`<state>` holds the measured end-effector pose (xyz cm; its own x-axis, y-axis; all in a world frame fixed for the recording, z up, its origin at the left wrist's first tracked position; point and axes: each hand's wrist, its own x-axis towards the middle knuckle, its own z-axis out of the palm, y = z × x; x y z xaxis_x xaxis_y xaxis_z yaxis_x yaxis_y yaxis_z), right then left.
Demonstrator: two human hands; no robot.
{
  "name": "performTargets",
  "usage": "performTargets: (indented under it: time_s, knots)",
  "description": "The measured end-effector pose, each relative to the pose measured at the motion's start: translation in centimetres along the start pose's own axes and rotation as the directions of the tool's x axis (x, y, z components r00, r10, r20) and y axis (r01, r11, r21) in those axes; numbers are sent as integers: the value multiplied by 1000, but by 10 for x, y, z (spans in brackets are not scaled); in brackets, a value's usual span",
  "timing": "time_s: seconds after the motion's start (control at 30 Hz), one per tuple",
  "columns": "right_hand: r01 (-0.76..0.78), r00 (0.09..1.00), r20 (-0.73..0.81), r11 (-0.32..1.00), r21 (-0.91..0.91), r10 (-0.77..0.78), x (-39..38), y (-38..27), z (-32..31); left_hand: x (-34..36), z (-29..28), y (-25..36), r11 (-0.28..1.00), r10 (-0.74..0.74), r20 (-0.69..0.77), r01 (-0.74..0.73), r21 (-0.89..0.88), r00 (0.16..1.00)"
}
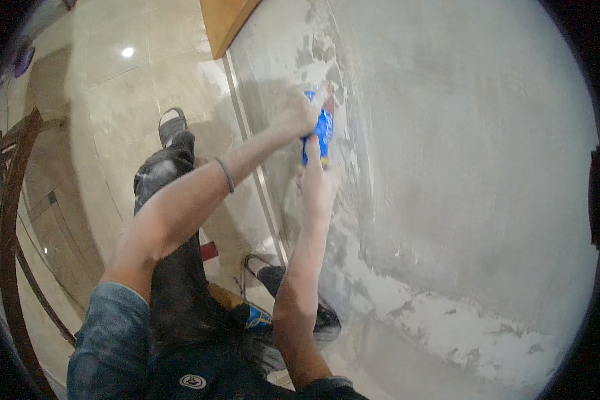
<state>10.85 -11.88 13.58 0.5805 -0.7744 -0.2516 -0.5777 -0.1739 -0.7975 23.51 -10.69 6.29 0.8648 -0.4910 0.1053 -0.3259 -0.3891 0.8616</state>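
Note:
A narrow blue piece with pale print and a touch of yellow at its lower end (324, 132) lies against the grey wall (447, 133); its exact kind I cannot make out. My left hand (297, 113) is closed on its upper part, the arm reaching across from the lower left. Around its lower end my right hand (320, 183) is closed, with the thumb laid along the blue face. Both hands look dusted white. Patchy white plaster (320, 57) runs down the wall beside them.
More rough white plaster (460, 327) spreads low on the wall. An orange-brown panel (223, 23) juts in at the top. Dark wooden bars (10, 193) stand at far left. My sandalled foot (173, 120) is on the tiled floor (113, 93); a red piece (209, 251) lies near my legs.

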Motion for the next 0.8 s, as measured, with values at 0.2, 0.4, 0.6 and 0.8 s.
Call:
performTargets:
  time_s: [0.2, 0.4, 0.6, 0.8]
  knots:
    - [-40, 997, 64, 998, -38, 43, 16, -24, 11, 2, 44, -42, 983, 184, 123, -181, -30, 975]
    - [50, 998, 41, 995, -83, -47, 16, -21, -10, 18, 18, -6, 956, 290, -556, -264, 129, 779]
    - [-17, 1000, 17, 986, -169, 21, 39, -28, 9, 39, 9, -32, 996, -67, 70, 70, -55, 995]
    - [2, 998, 63, 1000, 11, -2, 13, -27, 4, 38, 25, -38, 975, 167, -303, -203, -89, 938]
